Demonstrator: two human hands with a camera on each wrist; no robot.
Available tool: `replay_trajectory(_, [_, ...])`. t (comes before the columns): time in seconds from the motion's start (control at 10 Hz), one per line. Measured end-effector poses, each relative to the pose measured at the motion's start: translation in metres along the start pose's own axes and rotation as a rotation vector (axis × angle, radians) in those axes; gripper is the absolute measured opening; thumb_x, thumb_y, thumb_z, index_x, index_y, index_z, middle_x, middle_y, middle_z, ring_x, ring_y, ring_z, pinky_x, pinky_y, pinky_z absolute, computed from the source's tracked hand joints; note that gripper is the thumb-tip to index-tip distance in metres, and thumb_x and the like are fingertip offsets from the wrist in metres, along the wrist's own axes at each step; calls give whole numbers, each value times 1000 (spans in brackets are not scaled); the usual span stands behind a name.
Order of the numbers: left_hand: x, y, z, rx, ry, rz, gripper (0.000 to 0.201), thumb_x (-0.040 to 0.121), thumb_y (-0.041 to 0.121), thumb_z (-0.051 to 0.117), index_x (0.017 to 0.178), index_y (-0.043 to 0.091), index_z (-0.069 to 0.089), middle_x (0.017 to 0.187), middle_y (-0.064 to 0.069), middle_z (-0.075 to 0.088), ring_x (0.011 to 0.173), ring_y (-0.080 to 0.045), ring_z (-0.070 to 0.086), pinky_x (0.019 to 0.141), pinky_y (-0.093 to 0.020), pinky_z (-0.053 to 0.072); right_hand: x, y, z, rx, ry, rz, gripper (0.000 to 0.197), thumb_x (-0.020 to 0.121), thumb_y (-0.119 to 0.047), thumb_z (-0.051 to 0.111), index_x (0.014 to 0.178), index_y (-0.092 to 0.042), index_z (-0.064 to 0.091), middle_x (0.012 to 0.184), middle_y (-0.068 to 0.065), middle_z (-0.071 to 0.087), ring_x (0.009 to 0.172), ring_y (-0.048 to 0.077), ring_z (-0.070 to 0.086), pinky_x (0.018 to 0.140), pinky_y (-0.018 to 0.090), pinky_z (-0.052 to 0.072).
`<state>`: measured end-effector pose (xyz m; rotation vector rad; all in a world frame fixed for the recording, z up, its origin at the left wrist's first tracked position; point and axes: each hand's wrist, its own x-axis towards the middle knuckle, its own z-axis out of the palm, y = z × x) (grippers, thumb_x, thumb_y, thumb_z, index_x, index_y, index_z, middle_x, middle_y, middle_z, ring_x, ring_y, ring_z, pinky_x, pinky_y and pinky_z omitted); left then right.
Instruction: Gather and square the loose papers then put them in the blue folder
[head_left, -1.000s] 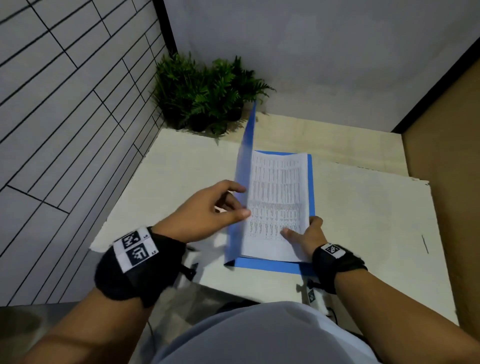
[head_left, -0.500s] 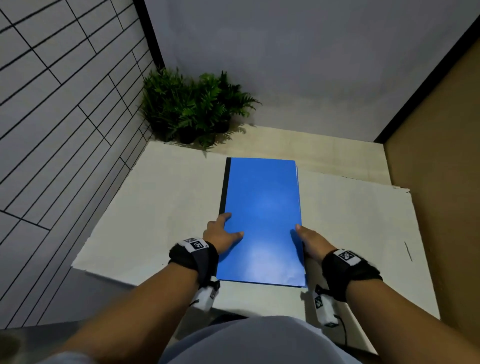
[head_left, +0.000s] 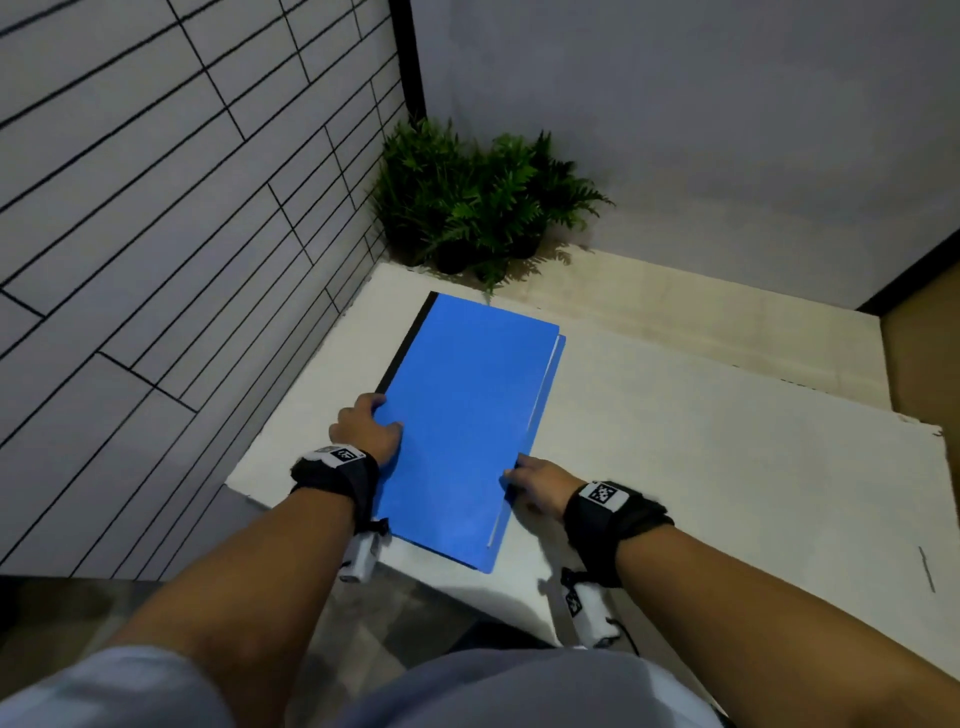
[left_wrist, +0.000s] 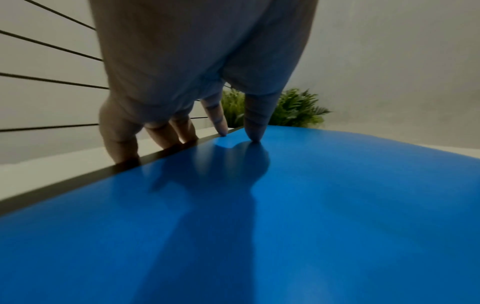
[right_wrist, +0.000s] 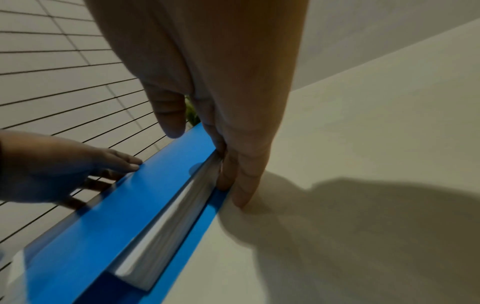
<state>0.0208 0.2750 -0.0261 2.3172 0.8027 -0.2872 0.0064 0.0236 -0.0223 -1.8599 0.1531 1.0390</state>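
Note:
The blue folder (head_left: 462, 426) lies closed on the white table (head_left: 701, 467), its dark spine strip along the left side. A thin white edge of the papers (head_left: 540, 410) shows between the covers on the right; the sheets themselves are hidden. My left hand (head_left: 382, 415) rests at the spine side, thumb and forefinger on the cover (left_wrist: 285, 226), the other fingers down along the spine. My right hand (head_left: 519, 475) lies at the open side, its straight fingers (right_wrist: 233, 174) against the paper edge (right_wrist: 166, 222), thumb just above the cover.
Potted green ferns (head_left: 478, 202) stand in the far corner, just beyond the folder's top end. A tiled wall (head_left: 156, 234) runs close along the table's left side. The folder's near end sits close to the table's front edge. White tabletop stretches off to the right.
A second ago my left hand held the cover upright over the printed sheets. The cover has come down flat, and both hands now sit at the folder's long sides.

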Motion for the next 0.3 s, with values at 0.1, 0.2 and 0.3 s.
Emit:
replay_trajectory(0.1, [11, -12, -22, 20, 28, -8, 60, 82, 34, 69, 138, 23, 50, 130, -17, 57, 118, -41, 55, 101, -44, 47, 15, -19, 20, -91, -38, -7, 43, 95, -12, 49, 137, -1, 47, 134, 25, 55, 96, 20, 51, 85, 33, 42])
replay_trajectory(0.2, [23, -22, -34, 12, 44, -20, 63, 83, 34, 69, 141, 22, 48, 133, -17, 54, 122, -40, 53, 104, -44, 45, 27, -34, 33, -172, -75, -25, 42, 92, -12, 52, 132, -1, 52, 126, 21, 59, 106, 36, 60, 97, 45, 45])
replay_trajectory(0.3, [30, -28, -36, -5, 15, -6, 68, 84, 32, 70, 145, 19, 44, 141, -16, 51, 127, -38, 52, 107, -42, 43, 34, -37, 33, -165, -94, -34, 46, 95, -12, 49, 140, -3, 45, 112, 5, 52, 82, 17, 55, 88, 31, 41])
